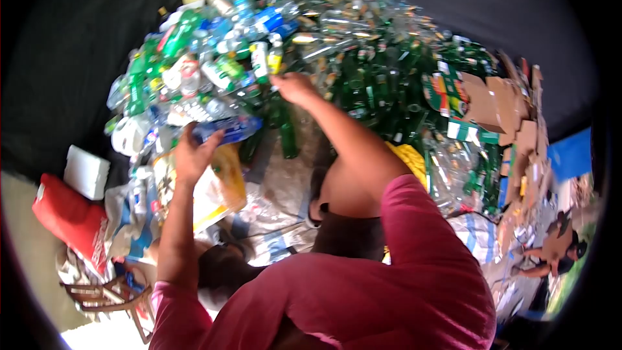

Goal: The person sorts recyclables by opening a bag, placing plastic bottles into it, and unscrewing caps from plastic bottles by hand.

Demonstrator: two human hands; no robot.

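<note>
My left hand [196,151] is at the near edge of a heap of plastic bottles, its thumb and fingers around a clear blue plastic bottle [236,128] that lies on its side. Further forward, my right hand [295,88] reaches to the middle of the heap, its fingers drawn together beside a bottle with a yellow label [275,58]. Whether those fingers hold anything is too small to tell. Just below this hand stand green glass bottles [287,136]. A white and yellow plastic bag [223,185] lies beneath the blue bottle.
Green glass bottles [369,84] are piled to the right, with flattened cardboard [483,100] beyond them. On the left are a red sack [71,217], a white foam box [87,172] and a wooden chair [107,295]. Another person [557,246] is at the far right.
</note>
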